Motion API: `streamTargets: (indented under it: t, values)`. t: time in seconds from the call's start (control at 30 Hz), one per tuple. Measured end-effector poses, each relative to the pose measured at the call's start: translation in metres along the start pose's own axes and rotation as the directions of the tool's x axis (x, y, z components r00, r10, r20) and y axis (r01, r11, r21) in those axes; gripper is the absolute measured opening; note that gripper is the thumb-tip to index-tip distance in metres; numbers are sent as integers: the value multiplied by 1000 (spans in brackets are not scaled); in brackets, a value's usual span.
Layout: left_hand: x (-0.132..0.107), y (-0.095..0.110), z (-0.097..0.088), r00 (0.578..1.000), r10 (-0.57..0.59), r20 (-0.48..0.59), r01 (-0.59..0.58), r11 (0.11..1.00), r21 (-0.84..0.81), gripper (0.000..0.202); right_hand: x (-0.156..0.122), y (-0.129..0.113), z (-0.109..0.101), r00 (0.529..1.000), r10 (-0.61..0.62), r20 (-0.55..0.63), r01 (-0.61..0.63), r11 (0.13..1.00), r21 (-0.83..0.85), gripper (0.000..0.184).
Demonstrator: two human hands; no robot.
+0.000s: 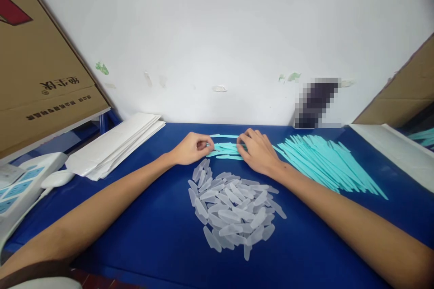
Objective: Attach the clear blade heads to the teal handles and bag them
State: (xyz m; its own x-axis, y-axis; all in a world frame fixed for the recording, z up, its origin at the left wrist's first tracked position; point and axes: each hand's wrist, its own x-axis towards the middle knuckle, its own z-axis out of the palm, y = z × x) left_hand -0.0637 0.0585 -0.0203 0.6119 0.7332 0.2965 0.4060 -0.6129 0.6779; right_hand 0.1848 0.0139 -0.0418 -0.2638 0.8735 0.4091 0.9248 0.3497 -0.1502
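My left hand [195,148] is closed in a pinch at the left ends of a small group of slim turquoise sticks [225,148] lying side by side. Over their right ends, my right hand [258,151] curls its fingers down, thumb towards the sticks; its fingertips are partly hidden. Just nearer to me lies a loose heap of frosted, translucent blade-shaped pieces [233,207]. A larger pile of the same turquoise sticks [330,162] fans out to the right of my right hand.
Folded white paper sheets [115,144] are stacked at the left on the blue table [145,235]. Nearer left are a power strip [30,185] and a white plug with its cable [57,179]. Cardboard boxes [44,63] stand at both sides, with a white wall [203,31] behind.
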Motion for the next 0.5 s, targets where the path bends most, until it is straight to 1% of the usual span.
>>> streamTargets:
  t: [0.03,0.07,0.1,0.17,0.23,0.37,0.43,0.5]
  values:
    - [-7,4,-3,996,18,88,-20,999,28,21,0,0,0,1000,4,4,-4,1000,-2,23]
    - [-15,7,-5,991,19,136,-27,998,54,21,0,0,-1,1000,10,10,-10,1000,-4,22]
    - [-23,9,-7,989,7,148,-19,997,80,22,0,0,-1,1000,13,15,-13,1000,-3,22]
    - [-37,10,-11,992,-35,122,21,993,118,25,-1,0,-1,1000,16,18,-16,1000,1,22]
    - [-47,8,-15,991,-44,125,26,989,143,29,0,-1,-1,1000,19,8,-19,1000,5,22]
    - [-49,5,-20,973,-6,229,-38,982,187,35,0,-2,-3,999,25,-31,-24,1000,19,22]
    - [-47,4,-23,967,-23,255,-28,980,196,35,-1,-3,-5,999,30,-16,-29,998,58,22]
    - [-45,3,-24,968,-47,248,0,982,187,34,-2,-4,-7,999,33,12,-34,994,108,23]
